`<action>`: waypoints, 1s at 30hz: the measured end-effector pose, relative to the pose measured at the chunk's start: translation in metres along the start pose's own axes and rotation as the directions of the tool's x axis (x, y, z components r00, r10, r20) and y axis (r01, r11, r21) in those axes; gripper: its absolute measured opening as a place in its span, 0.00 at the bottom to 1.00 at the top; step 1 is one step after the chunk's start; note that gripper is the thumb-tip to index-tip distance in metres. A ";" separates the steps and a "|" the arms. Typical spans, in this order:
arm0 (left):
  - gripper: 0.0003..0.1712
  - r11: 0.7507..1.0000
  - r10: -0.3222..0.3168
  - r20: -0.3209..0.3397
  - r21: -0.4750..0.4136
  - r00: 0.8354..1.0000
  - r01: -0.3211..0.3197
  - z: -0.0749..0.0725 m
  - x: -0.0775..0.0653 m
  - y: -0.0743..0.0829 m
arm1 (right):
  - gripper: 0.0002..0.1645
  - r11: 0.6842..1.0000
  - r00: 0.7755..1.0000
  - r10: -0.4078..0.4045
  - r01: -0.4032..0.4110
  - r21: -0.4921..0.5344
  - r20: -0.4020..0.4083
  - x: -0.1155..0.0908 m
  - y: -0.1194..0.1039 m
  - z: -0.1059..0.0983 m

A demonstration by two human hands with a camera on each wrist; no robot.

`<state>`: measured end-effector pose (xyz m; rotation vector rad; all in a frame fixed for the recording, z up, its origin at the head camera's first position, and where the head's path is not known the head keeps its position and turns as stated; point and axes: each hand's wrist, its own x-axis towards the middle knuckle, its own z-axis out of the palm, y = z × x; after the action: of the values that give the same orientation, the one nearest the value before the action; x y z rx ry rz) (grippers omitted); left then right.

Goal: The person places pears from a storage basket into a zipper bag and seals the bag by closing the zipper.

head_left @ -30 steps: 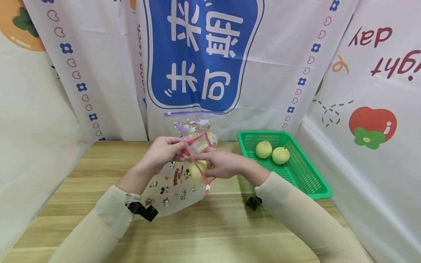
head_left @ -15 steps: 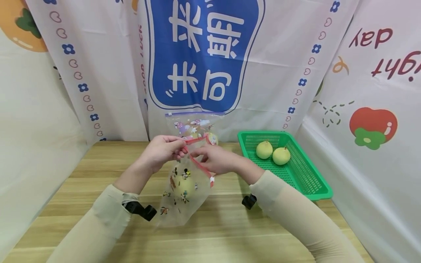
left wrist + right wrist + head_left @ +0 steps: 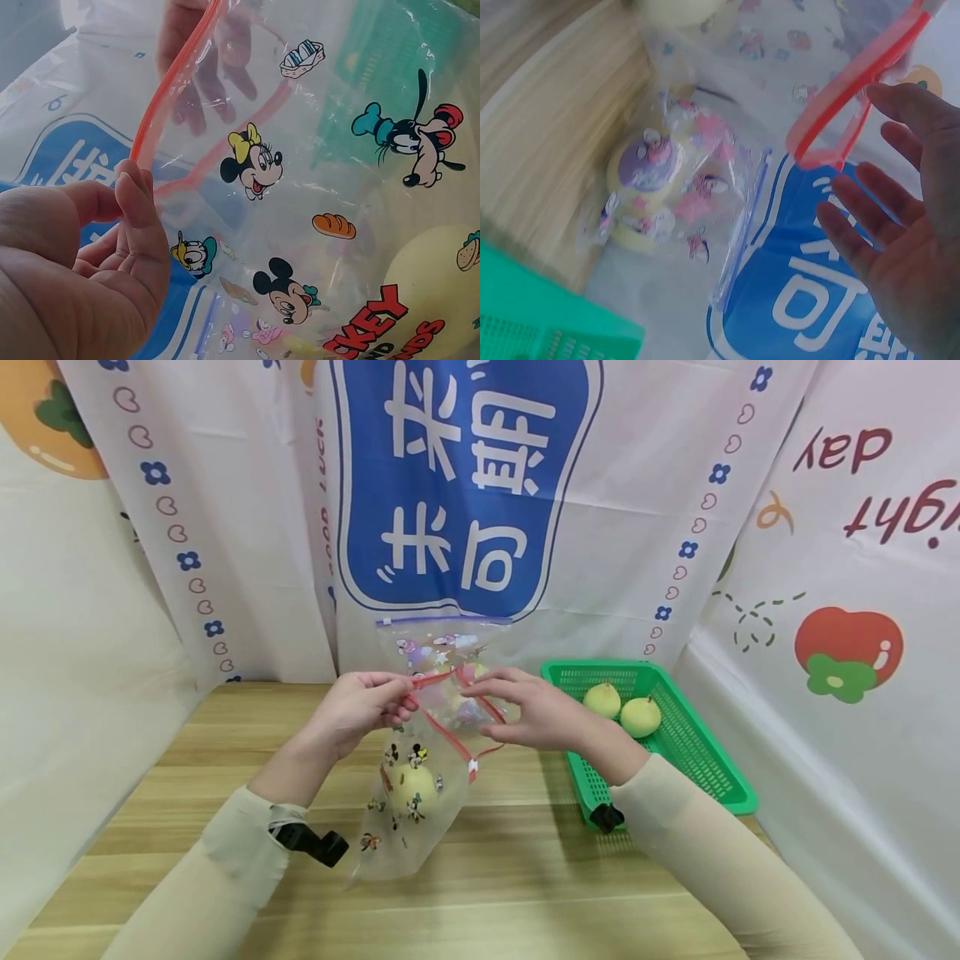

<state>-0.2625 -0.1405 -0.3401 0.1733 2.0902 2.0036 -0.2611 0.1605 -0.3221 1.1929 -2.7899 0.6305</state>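
A clear cartoon-printed zip bag [image 3: 431, 839] with a red zip rim hangs with its mouth spread, one pale yellow pear [image 3: 412, 789] low inside it. My left hand [image 3: 367, 706] pinches the red rim at the left, thumb against fingertips, as the left wrist view also shows. To the right of the mouth is my right hand [image 3: 536, 714], fingers spread and holding nothing. In the right wrist view, its fingers lie close to the red rim [image 3: 840, 97]. Behind stands a second zip bag [image 3: 442, 647] with a purple zip and pear-like yellow shapes inside, partly hidden.
A green plastic basket [image 3: 738, 781] stands on the wooden table [image 3: 480, 918] at the right. Two pears, a left one [image 3: 602, 701] and a right one [image 3: 641, 717], lie in it. A printed white curtain [image 3: 630, 527] closes off the back and sides.
The pear has dropped from near the mouth to low in the red-rimmed bag, which now hangs more upright. My right hand has come out of the mouth, let go and moved right.
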 end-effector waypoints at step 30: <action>0.18 1.000 -0.002 0.023 0.027 1.000 0.002 -0.009 -0.004 -0.005 | 0.42 0.829 0.907 0.421 -0.382 -0.408 0.009 -0.067 0.166 -0.045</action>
<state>-0.2601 -0.1505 -0.3442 0.1977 2.1031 1.9639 -0.3355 0.3264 -0.3520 0.5742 -3.0656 -0.0081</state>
